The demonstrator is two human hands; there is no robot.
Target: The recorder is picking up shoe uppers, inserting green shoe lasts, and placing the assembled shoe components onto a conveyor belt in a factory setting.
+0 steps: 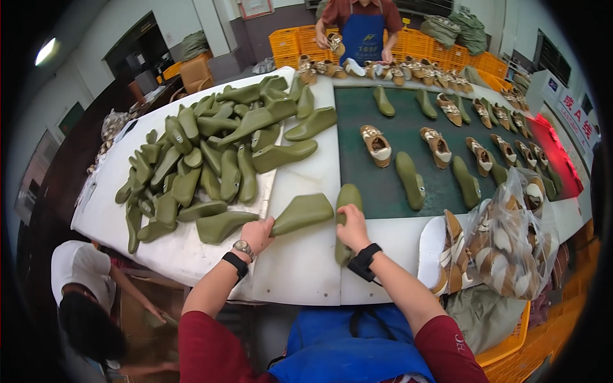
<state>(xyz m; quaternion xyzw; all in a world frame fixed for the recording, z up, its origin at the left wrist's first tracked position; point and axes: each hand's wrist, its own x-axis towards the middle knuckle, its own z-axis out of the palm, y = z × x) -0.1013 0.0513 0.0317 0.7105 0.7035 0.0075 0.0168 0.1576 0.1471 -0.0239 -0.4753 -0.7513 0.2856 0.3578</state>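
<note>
With its fingers closed round one end, my left hand grips an olive-green shoe last over the white table top. My right hand is closed over a second olive-green shoe last, which points away from me beside the seam of the table. The two lasts are close together. To the left, near my left hand, lies a single last at the edge of a large heap of lasts.
Shoe uppers and lasts stand in rows on a green belt. A clear bag of shoes and white insoles lie at right. A person in a blue apron works opposite; another person bends at lower left.
</note>
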